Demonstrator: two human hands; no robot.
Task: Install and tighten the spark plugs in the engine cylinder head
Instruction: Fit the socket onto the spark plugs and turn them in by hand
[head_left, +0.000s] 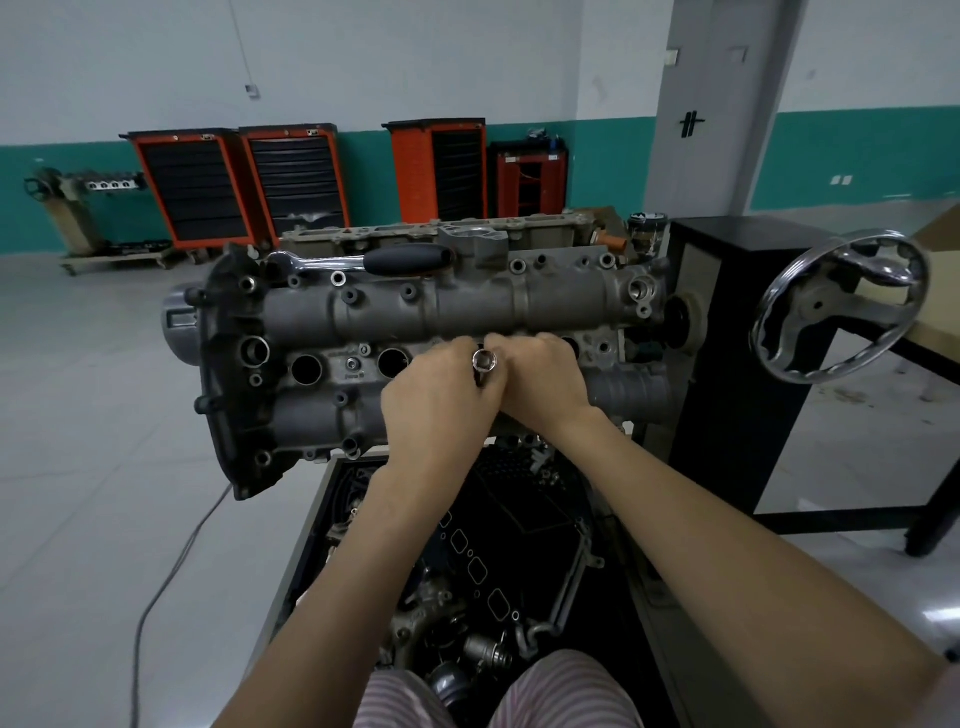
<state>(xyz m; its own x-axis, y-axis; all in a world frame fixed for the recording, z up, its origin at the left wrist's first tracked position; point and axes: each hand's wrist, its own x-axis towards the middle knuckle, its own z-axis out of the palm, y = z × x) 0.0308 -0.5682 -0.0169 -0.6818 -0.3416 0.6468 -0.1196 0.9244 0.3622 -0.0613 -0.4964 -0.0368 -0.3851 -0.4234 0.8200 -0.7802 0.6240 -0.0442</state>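
The grey cylinder head (415, 312) sits on a stand in front of me, with a row of dark spark plug wells; two open wells (306, 369) show at the left. My left hand (441, 395) grips a chrome socket (484, 360), whose open end faces the camera. My right hand (540, 379) is curled close against the left, over the middle wells, and its fingertips are hidden. No spark plug is visible. A ratchet wrench (363, 260) with a black handle lies along the top of the head.
A chrome handwheel (841, 306) on the stand juts out at the right beside a black cabinet (737, 364). A tray of engine parts (498, 561) lies below the head. Orange tool cabinets (291, 176) line the far wall. A cable (171, 561) runs across the floor at left.
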